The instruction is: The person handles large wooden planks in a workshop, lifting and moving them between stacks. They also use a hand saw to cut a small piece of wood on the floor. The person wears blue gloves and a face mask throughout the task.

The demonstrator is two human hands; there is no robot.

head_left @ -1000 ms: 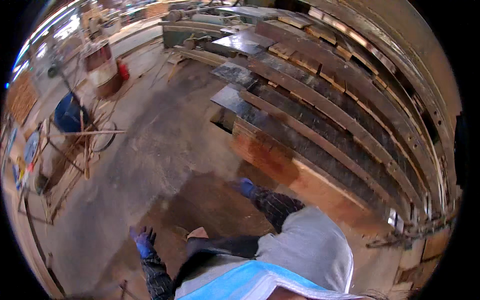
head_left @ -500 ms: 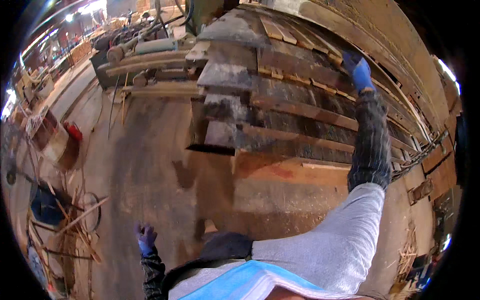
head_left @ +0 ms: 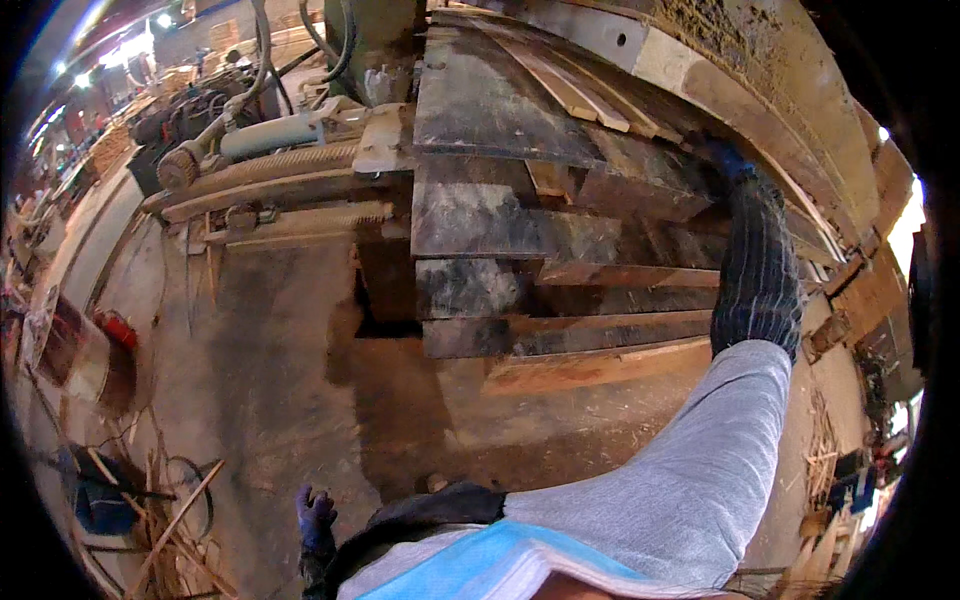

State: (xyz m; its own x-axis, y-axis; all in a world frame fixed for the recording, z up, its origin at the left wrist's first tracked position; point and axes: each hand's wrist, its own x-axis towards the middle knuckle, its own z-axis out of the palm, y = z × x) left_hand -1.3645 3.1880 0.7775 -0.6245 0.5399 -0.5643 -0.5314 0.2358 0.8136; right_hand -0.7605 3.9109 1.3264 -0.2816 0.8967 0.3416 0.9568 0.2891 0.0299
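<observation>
Since half a second ago the right hand (head_left: 728, 160) has reached deeper onto the stacked planks (head_left: 520, 230), its grip hidden so unclear, no plank lifted yet; left hand (head_left: 314, 510) hangs loosely spread above the floor (head_left: 260, 380).

right hand (head_left: 722, 160) fingers hidden among stacked boards (head_left: 560, 210), left hand (head_left: 314, 512) small, grip unclear

The right hand (head_left: 728, 165) rests on stacked planks (head_left: 560, 230), which spread left of its fingers. The left hand (head_left: 315, 512) hangs low, well apart, over the floor (head_left: 270, 380).
</observation>
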